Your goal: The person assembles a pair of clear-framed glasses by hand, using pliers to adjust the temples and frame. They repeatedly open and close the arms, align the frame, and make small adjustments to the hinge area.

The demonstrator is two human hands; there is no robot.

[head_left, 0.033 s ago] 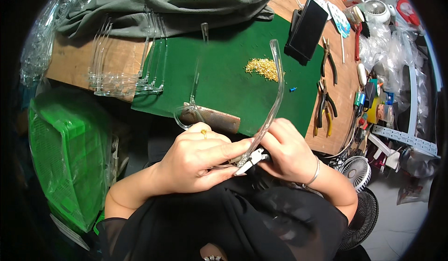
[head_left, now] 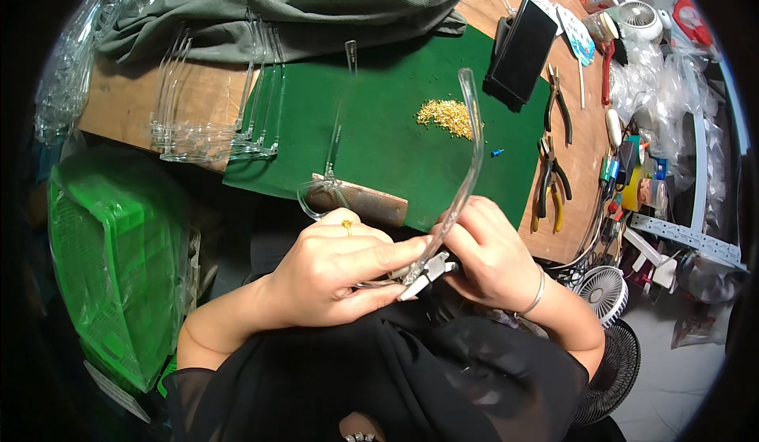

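Note:
My left hand (head_left: pixel 332 264), with a yellow ring on one finger, is closed on a clear plastic eyeglasses frame (head_left: pixel 477 137). One temple of it rises past my right hand over the green mat; the other temple stands up further left. Pliers (head_left: pixel 428 274) with silver jaws are in my closed right hand (head_left: pixel 490 256), their handles mostly hidden by the fingers. Those jaws meet the frame at the hinge end of the right temple, close to my left fingertips. What exactly lies between the jaws is too small to tell.
Gold-coloured small parts (head_left: pixel 447 116) lie heaped on the green mat (head_left: pixel 387 70), near a blue pin (head_left: pixel 496 153). Several clear frames (head_left: pixel 213 141) stand at the left. Two more pliers (head_left: pixel 551 181) and a black phone (head_left: pixel 522 51) lie right. A metal block (head_left: pixel 364 203) sits at the table edge.

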